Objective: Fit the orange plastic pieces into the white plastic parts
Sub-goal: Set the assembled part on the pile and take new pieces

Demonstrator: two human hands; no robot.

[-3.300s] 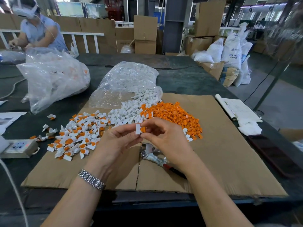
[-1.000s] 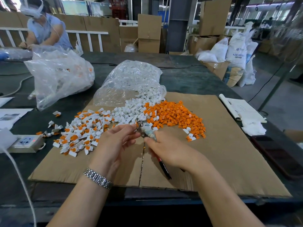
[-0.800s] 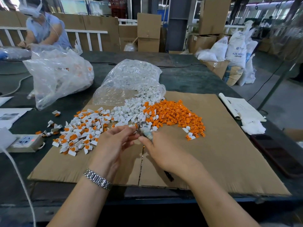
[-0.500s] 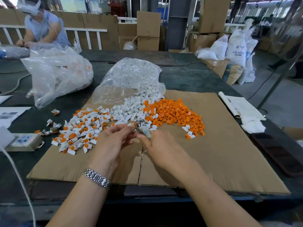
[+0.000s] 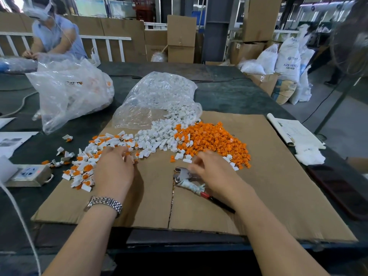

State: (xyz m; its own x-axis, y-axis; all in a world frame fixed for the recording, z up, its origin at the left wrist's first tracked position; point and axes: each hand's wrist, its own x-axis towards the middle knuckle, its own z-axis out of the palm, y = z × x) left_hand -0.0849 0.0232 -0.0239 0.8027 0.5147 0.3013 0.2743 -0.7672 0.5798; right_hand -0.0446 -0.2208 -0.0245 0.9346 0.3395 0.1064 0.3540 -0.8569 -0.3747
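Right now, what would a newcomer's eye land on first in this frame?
The bright heap of orange pieces on the cardboard sheet, beside a spill of white parts from a clear bag. Nearer, the left hand reaches into the assembled pieces, and the right hand hovers over the pliers.

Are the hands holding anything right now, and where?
It cannot be told for sure. The left hand rests over the finished pieces. The blurred right hand reaches toward the orange pieces, above the pliers.

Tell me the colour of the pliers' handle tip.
Red and black on the pliers, seen in the head view.
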